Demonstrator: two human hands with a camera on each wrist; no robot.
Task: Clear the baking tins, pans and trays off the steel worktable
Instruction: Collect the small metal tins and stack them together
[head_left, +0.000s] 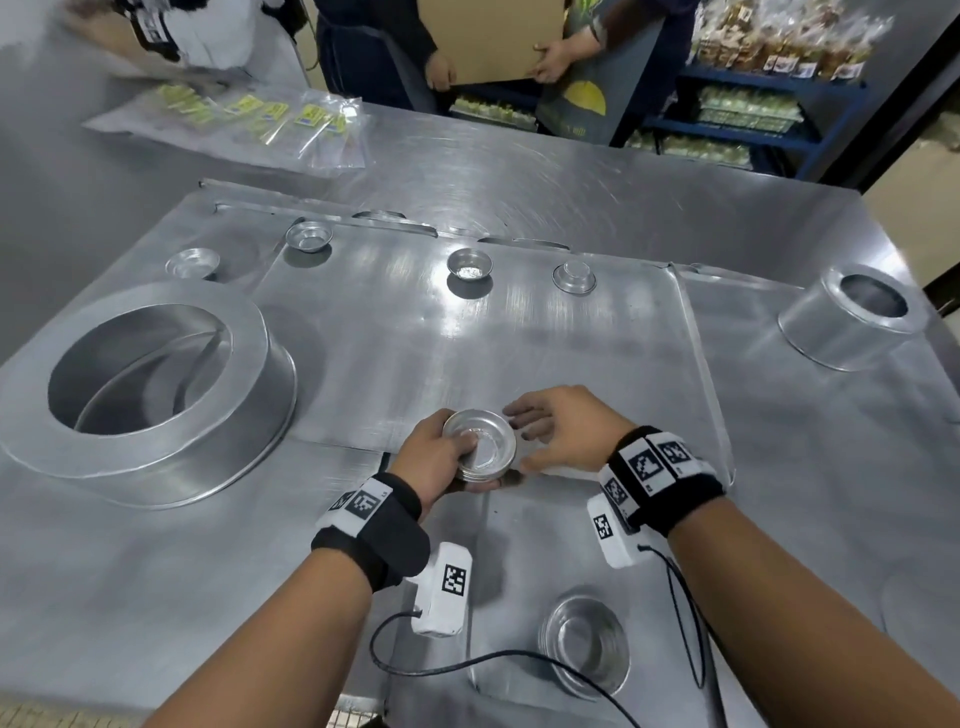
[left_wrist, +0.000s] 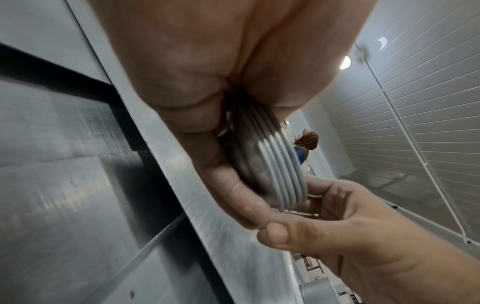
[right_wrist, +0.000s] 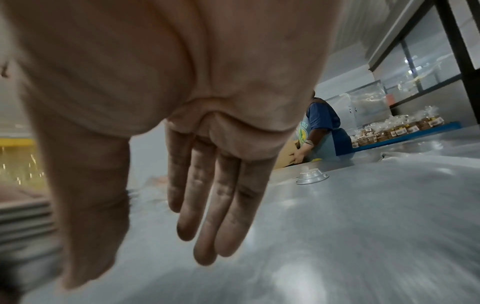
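Note:
My left hand (head_left: 441, 457) grips a stack of several small round tins (head_left: 480, 447) just above the steel worktable (head_left: 519, 171), thumb inside the top tin. The left wrist view shows the stack's rims (left_wrist: 280, 174) edge-on between my fingers. My right hand (head_left: 550, 434) is open beside the stack, fingers straight (right_wrist: 213, 205), its thumb (left_wrist: 285, 236) near my left fingertips. Single small tins stand further back (head_left: 309, 236) (head_left: 192, 262) (head_left: 469, 265); another lies upside down (head_left: 574, 277) (right_wrist: 311, 178). A small tin (head_left: 584, 644) sits at the near edge.
A large ring pan (head_left: 150, 384) stands on the left and a tall ring mould (head_left: 852, 322) on the right. Flat trays (head_left: 519, 338) cover the table. Labelled plastic bags (head_left: 249, 119) lie at the back left. People hold a cardboard box (head_left: 488, 41) beyond the table.

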